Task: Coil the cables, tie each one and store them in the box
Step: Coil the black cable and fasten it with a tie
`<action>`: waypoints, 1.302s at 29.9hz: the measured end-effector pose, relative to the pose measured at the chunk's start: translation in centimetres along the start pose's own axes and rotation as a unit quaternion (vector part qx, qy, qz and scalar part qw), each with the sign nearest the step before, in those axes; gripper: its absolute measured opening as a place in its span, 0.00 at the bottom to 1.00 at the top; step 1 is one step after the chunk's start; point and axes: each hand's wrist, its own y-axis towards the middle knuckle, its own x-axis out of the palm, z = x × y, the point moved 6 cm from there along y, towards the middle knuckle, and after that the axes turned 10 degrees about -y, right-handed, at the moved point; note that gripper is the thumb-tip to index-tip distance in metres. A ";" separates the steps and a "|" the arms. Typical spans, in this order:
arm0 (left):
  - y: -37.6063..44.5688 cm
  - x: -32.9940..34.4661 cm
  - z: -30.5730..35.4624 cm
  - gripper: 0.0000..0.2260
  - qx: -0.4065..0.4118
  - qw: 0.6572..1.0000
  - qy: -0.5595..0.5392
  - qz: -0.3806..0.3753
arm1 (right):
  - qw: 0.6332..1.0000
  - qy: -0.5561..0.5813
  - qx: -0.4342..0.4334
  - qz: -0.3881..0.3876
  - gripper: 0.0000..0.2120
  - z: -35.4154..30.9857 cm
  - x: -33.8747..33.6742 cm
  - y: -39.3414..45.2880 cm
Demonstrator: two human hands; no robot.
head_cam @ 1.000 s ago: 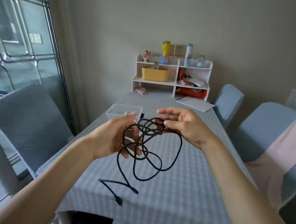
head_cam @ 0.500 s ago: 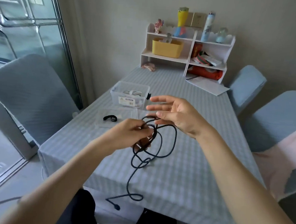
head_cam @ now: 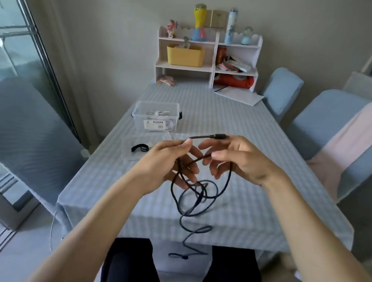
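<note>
The black cable [head_cam: 201, 192] hangs in loose loops above the table's [head_cam: 256, 159] near edge, its tail dropping past that edge. Your left hand [head_cam: 166, 161] pinches it near one plug end, thumb and finger closed on the cord. Your right hand [head_cam: 239, 157] has fingers curled around a strand. The clear box [head_cam: 156, 117] sits toward the table's left edge, a white cable [head_cam: 158, 113] inside. Just nearer you, a black tie strap [head_cam: 140, 148] lies on the lid [head_cam: 146, 147].
</note>
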 end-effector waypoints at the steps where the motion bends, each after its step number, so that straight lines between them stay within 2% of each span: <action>1: -0.1 0.1 0.4 0.16 -0.009 1.000 -0.003 -0.015 | 0.999 0.032 0.003 0.004 0.10 -0.2 0.1 -0.4; 3: -0.8 0.5 1.1 0.16 -0.031 0.998 0.002 -0.050 | 0.999 0.033 0.003 0.028 0.09 -0.9 0.4 -1.3; 6: -2.0 1.6 1.8 0.16 -0.055 0.995 0.024 -0.085 | 0.997 -0.013 -0.004 0.076 0.14 -2.1 0.7 -2.0; 8: -2.1 1.7 2.0 0.16 -0.043 0.990 0.115 -0.074 | 0.993 -0.022 -0.028 0.113 0.12 -3.0 0.6 -2.3; 10: -2.2 1.7 2.7 0.16 -0.004 0.970 0.238 -0.057 | 0.988 -0.017 -0.052 0.147 0.09 -3.8 0.3 -2.8; 11: -2.3 1.9 3.1 0.16 0.012 0.965 0.257 -0.057 | 0.985 -0.008 -0.063 0.159 0.08 -4.1 0.1 -3.0; 16: -2.4 4.1 5.1 0.17 0.101 0.982 0.122 -0.099 | 0.966 0.093 -0.094 0.221 0.07 -4.8 -1.5 -3.9; 19: -1.3 5.6 5.4 0.16 0.111 0.985 0.029 -0.126 | 0.947 0.138 -0.121 0.262 0.05 -5.7 -3.0 -3.8; 22: 0.3 6.6 5.1 0.14 0.102 0.985 0.070 -0.118 | 0.941 0.111 -0.115 0.300 0.02 -5.9 -5.0 -3.6; 24: 1.4 6.0 5.2 0.13 0.118 0.985 0.110 -0.067 | 0.941 0.063 -0.089 0.320 0.03 -5.2 -6.0 -3.3; 27: 2.8 5.4 4.9 0.09 0.134 0.977 0.162 -0.017 | 0.933 0.063 -0.080 0.344 0.04 -4.0 -7.3 -3.2; 29: 3.5 5.5 2.5 0.08 0.081 0.965 0.246 -0.034 | 0.921 0.073 -0.096 0.371 0.04 -4.0 -8.1 -3.1; 32: 3.1 5.7 -2.2 0.14 -0.080 0.928 0.353 -0.086 | 0.909 0.061 -0.098 0.400 0.04 -3.2 -9.1 -3.0; 33: 2.7 5.4 -2.8 0.16 -0.104 0.932 0.340 -0.077 | 0.913 0.042 -0.080 0.397 0.04 -2.4 -9.1 -2.8; 34: 2.3 5.3 -2.9 0.17 -0.104 0.950 0.288 -0.060 | 0.921 0.024 -0.053 0.386 0.05 -1.1 -8.8 -2.6; 36: 1.7 5.3 -2.4 0.17 -0.073 0.980 0.179 -0.044 | 0.935 -0.006 -0.003 0.355 0.06 1.7 -8.0 -2.7; 39: 0.2 6.3 -3.7 0.17 -0.122 0.964 0.214 -0.095 | 0.943 -0.026 0.032 0.329 0.06 4.7 -6.8 -3.5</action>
